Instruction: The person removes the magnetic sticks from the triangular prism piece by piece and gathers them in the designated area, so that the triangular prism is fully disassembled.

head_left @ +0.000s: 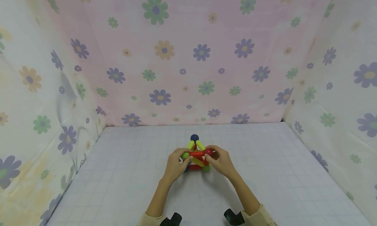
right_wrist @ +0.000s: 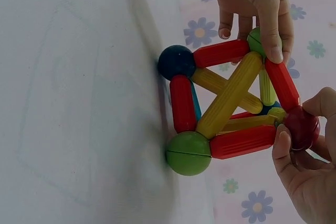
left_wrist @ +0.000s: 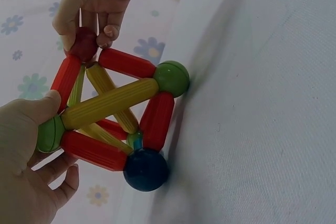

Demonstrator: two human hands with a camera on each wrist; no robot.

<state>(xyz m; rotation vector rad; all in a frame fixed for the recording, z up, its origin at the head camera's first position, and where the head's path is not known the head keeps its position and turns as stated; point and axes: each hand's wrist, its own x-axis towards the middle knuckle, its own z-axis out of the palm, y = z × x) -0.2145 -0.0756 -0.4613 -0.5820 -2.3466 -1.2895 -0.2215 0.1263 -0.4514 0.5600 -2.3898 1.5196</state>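
Observation:
A frame of magnetic rods and balls stands on the table between the two hands. My left hand [head_left: 175,165] pinches the upper left green ball [left_wrist: 50,134] between thumb and fingers. On the other side, my right hand [head_left: 222,162] grips a red ball [right_wrist: 302,128]. A red rod [right_wrist: 282,82] joins these two balls. Below them, a dark blue ball [left_wrist: 146,169] and another green ball [right_wrist: 189,153] touch the table, and a yellow rod [right_wrist: 229,95] crosses diagonally. Yellow-green rods [head_left: 201,145] meet at a blue ball [head_left: 194,138] behind; the rear joints are partly hidden.
The white table [head_left: 123,180] has a faint grid pattern. A pink flowered cloth [head_left: 182,62] hangs behind it, and white flowered cloth [head_left: 332,121] lines the sides. Black devices [head_left: 234,217] sit at both wrists, close to the beige sleeves [head_left: 259,216].

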